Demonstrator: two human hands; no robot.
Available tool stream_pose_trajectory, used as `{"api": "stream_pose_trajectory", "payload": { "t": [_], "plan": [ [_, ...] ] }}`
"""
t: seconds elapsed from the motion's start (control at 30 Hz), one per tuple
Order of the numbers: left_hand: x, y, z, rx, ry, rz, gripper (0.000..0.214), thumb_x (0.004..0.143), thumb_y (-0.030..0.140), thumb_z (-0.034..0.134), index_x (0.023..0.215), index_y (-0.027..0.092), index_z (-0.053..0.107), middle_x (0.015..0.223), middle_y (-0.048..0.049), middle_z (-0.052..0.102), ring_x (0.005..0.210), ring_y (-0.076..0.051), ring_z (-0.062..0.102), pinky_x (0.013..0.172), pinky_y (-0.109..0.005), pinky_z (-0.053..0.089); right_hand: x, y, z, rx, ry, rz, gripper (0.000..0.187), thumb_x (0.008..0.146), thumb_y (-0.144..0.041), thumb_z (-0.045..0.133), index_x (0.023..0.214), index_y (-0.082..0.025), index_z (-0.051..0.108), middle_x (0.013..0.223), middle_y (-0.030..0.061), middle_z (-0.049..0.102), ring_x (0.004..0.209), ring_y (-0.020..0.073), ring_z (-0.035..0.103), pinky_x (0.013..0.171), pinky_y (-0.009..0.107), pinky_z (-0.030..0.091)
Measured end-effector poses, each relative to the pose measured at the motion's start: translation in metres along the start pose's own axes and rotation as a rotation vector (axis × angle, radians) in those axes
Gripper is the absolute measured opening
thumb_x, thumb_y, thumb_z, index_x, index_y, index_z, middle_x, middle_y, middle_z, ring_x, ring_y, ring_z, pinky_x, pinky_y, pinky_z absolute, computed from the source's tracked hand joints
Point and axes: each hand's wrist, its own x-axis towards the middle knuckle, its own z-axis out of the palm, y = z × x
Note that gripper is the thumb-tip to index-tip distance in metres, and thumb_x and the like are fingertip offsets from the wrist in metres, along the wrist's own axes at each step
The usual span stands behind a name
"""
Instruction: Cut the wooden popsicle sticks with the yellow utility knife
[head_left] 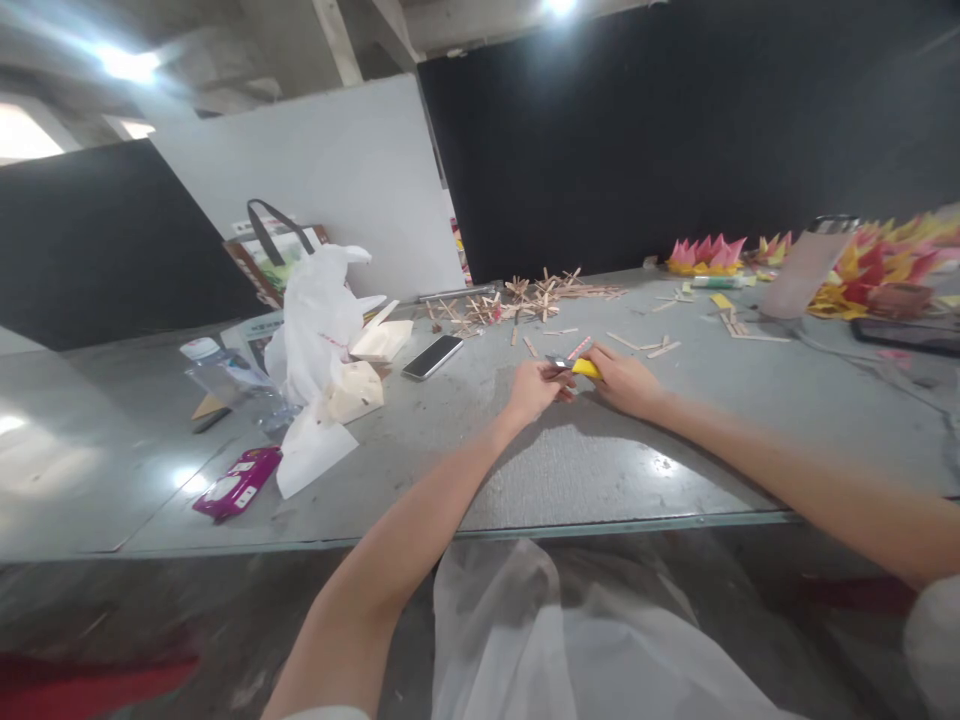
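My right hand [624, 380] is closed around a yellow-handled utility knife [586, 369], whose dark metal end points left. Close against that end, my left hand [534, 390] has its fingers pinched together; whatever lies in them is too small to make out. Just beyond the knife there is a thin red-and-white striped strip [579, 348]. Flat wooden sticks [531, 346] lie scattered past my fingers, and a larger heap of sticks [536, 295] spreads behind them.
A phone [433, 357] lies left of my hands. Farther left are a white plastic bag [319, 310], a clear bottle [240, 385] and a purple packet [238, 484]. On the right stand a pink tumbler [808, 268] and folded paper flowers [705, 256]. The table edge [637, 523] runs before me.
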Motion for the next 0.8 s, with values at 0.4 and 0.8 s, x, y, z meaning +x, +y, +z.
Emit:
{"api": "stream_pose_trajectory", "payload": {
  "t": [0.4, 0.8],
  "plan": [
    [0.0, -0.006, -0.005, 0.119, 0.087, 0.114, 0.004, 0.088, 0.01, 0.073, 0.091, 0.014, 0.074, 0.071, -0.0021, 0.076, 0.055, -0.015, 0.073, 0.058, -0.023, 0.059, 0.001, -0.01, -0.003, -0.008, -0.172, -0.027, 0.025, 0.095, -0.016, 0.052, 0.119, -0.017, 0.06, 0.124, 0.0146, 0.07, 0.092, 0.0243, 0.071, 0.072, 0.03, 0.044],
    [0.008, -0.006, -0.007, -0.105, 0.082, 0.049, 0.077, 0.067, 0.013, 0.093, 0.125, 0.021, 0.042, 0.067, 0.0037, 0.074, 0.049, -0.018, 0.071, 0.058, -0.027, 0.06, 0.006, 0.001, 0.01, 0.223, -0.142, -0.077, 0.021, 0.098, -0.025, 0.054, 0.114, -0.017, 0.064, 0.107, 0.0145, 0.076, 0.091, 0.0263, 0.072, 0.077, 0.031, 0.049]
  ]
}}
